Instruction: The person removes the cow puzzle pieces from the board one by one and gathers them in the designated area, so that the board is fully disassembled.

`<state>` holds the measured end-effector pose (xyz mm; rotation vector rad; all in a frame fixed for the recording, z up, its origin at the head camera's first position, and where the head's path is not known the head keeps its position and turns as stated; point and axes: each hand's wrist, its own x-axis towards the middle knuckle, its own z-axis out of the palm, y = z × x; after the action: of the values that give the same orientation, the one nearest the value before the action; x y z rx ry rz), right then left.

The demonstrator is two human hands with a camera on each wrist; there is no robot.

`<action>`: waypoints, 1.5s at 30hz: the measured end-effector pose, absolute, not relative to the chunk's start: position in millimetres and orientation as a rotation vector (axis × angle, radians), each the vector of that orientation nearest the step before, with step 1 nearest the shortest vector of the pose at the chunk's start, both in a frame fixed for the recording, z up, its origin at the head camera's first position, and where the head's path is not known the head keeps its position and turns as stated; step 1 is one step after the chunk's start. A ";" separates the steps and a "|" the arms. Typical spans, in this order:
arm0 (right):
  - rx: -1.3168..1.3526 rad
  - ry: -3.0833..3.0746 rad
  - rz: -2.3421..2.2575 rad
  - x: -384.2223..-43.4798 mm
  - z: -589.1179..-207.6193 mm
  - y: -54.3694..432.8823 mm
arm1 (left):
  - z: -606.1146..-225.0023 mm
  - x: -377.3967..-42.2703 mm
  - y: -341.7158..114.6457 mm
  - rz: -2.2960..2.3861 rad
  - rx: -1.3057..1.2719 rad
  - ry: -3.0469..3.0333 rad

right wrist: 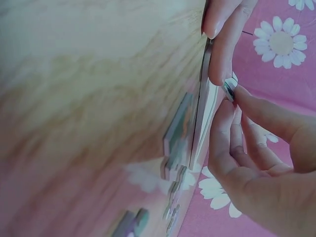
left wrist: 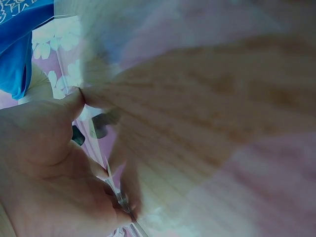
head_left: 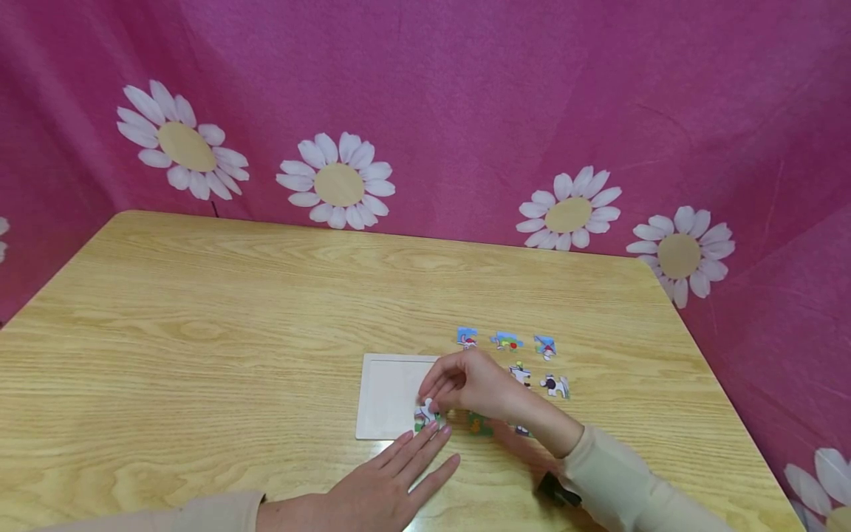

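Note:
My right hand (head_left: pixel 470 386) pinches a jigsaw puzzle piece (head_left: pixel 426 411) with white and green printing, over the right part of a pale, shallow puzzle tray (head_left: pixel 384 395). The right wrist view shows this piece (right wrist: pixel 229 90) between thumb and fingertips, tilted up from the tray. Lying flat with its fingers extended, my left hand (head_left: pixel 392 484) reaches the tray's front right edge, fingertips right beside the piece. In the left wrist view the left hand (left wrist: pixel 44 163) shows its palm side, the tabletop seen edge-on and blurred.
Right of the tray lie several loose puzzle pieces, among them a blue one (head_left: pixel 467 338), a black-and-white one (head_left: pixel 555 386) and a green one (head_left: pixel 479 424) partly under my right forearm. A pink curtain (head_left: pixel 452 111) with daisies stands behind the wooden table (head_left: pixel 199 355).

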<state>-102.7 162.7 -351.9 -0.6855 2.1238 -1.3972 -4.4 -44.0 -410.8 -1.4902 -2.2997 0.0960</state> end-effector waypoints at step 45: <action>-0.389 2.418 -1.273 -88.9 -327.7 266.0 | -408.1 -4.3 -44.5 0.086 -1.494 -2.295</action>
<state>-88.9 266.0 -327.7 -0.3888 2.4178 -1.2732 -4.3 -44.5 -408.1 -1.4939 -2.2947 0.0862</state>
